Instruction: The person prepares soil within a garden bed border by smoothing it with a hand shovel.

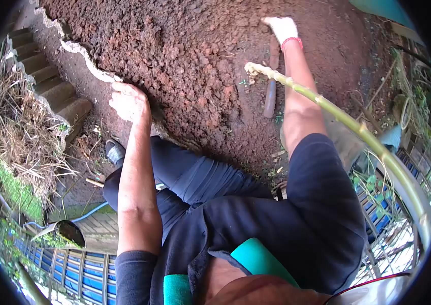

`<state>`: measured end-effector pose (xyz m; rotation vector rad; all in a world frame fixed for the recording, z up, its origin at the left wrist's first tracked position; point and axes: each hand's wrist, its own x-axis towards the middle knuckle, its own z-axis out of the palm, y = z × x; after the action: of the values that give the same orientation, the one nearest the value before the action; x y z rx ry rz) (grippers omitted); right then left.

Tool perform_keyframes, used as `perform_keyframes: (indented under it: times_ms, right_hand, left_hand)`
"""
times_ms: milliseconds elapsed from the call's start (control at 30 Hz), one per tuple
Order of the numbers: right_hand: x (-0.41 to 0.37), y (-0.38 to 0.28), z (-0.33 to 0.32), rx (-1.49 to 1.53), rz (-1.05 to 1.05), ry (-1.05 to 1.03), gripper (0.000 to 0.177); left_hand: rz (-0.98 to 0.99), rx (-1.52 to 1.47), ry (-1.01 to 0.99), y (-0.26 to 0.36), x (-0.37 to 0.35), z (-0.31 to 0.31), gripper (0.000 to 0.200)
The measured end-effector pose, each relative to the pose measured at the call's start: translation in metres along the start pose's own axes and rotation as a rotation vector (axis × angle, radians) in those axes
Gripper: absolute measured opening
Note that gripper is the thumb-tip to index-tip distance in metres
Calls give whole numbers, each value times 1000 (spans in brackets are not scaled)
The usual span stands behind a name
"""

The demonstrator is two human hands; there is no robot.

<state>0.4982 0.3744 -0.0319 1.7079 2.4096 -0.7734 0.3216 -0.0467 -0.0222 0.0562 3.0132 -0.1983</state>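
My left hand (130,102) is bare, its fingers curled round the end of a thin wavy sheet (86,55) standing on edge along the dug soil (174,56). Over on the far right, my right hand (282,29) looks white and overexposed, with a red band at the wrist; its fingers stretch left over the soil, holding nothing that shows. Just below it lies a tool with a rusty blade (275,57) and a dark handle (270,99). A thick green stem (350,122) crosses in front of my right forearm.
Corrugated sheets (55,89) and dry straw (25,134) are on the left. A hollow tube end (70,233) and a blue hose (91,211) lie lower left. Blue slatted fencing (81,274) runs behind. A shoe (115,151) rests near my left forearm.
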Motion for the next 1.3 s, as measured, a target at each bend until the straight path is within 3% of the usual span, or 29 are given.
perform_keyframes:
  times_ms: [67,167,300,333,433,467,567,600,733,767,833,933,1033,1067,1100,1167,1233,1300]
  right_hand:
    - [19,19,21,266,-65,32,44]
    - [4,17,14,131,-218,-33,50]
    - [-25,24,-5,784,-203,-236,40]
    - [-15,34,5,818,-188,-166,30]
    - [8,15,-6,1079,448,-181,26]
    - [38,52,11,1146,419,-242,34]
    - [38,23,5,1010,407,-194,28]
    - [37,14,2,978,381,-173,26]
    - [16,-13,-4,919,292,-194,18]
    - [11,-22,-5,903,267,-209,17]
    - [5,-47,-9,867,210,-217,13]
    - [-16,-71,-29,811,91,-196,10]
    - [-32,-76,-49,876,-30,-289,23]
    - [-36,-76,-59,872,-38,-238,26]
    - [-24,-63,-54,854,-372,-19,24]
    - [-23,-57,-79,827,-492,250,27]
    - [-34,-54,-93,671,-297,318,42]
    - [-22,-32,-85,321,-178,435,38]
  left_hand:
    - [-52,-3,-11,0,-1,-5,33]
    - [-65,47,-91,13,-1,-23,21]
    - [-109,-30,-137,2,3,-11,24]
    - [-132,-69,-159,4,7,-11,26]
    - [-255,-171,-159,11,8,-24,36]
    - [-212,-175,-153,4,10,-15,47]
    - [-423,-294,-213,18,8,-35,45]
    - [-262,-198,-195,13,8,-29,39]
    - [-146,-123,-143,9,6,-26,37]
    - [-126,-94,-114,12,4,-28,63]
    - [-441,-331,-145,22,4,-41,68]
    - [-436,-337,-185,20,6,-37,62]
    - [-381,-246,-146,14,6,-22,61]
    - [-390,-273,-164,15,5,-25,56]
    - [-315,-230,-142,13,6,-20,53]
    - [-196,-141,-120,6,3,-12,45]
    - [-152,-81,-124,7,2,-18,38]
    - [-185,-123,-114,13,4,-25,42]
